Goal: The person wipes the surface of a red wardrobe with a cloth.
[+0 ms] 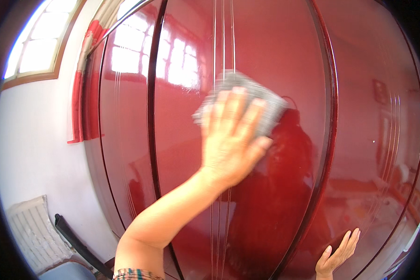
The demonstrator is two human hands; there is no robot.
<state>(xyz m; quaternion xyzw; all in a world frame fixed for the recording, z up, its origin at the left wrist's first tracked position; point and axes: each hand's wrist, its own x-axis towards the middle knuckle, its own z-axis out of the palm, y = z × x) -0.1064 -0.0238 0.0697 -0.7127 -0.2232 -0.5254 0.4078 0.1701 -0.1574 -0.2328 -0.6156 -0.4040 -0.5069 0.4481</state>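
**Hand and Cloth Position on the Glossy Red Wardrobe**

While the left hand point(231, 137) lies flat against the glossy red wardrobe door point(275, 60), a grey cloth point(261, 100) sits trapped between the palm and the panel. The fingers point(238, 109) of this hand are extended and slightly spread, pressing the cloth to the surface rather than pinching it. The cloth shows above and to the right of the fingertips, near the upper middle of the door; the rest of it is hidden behind the hand. The left forearm rises from the lower edge of the view, with a patterned sleeve edge point(137, 274) at its base.

The right hand point(338, 254) appears at the lower right, open, with its fingers loosely spread and pointing upward. It is close to the door surface; whether it touches the panel cannot be told. It holds nothing.

The wardrobe consists of several tall red panels separated by dark vertical seams point(151, 107). Its lacquered face reflects bright windows and a dark figure.

To the left of the wardrobe stands a white wall point(37, 140) with a window point(37, 46) at the top. A red fabric strip point(81, 93) hangs beside the wardrobe edge. Lower left, a white ribbed radiator point(30, 228) is visible, with a dark slanted bar point(77, 242) just beside it.
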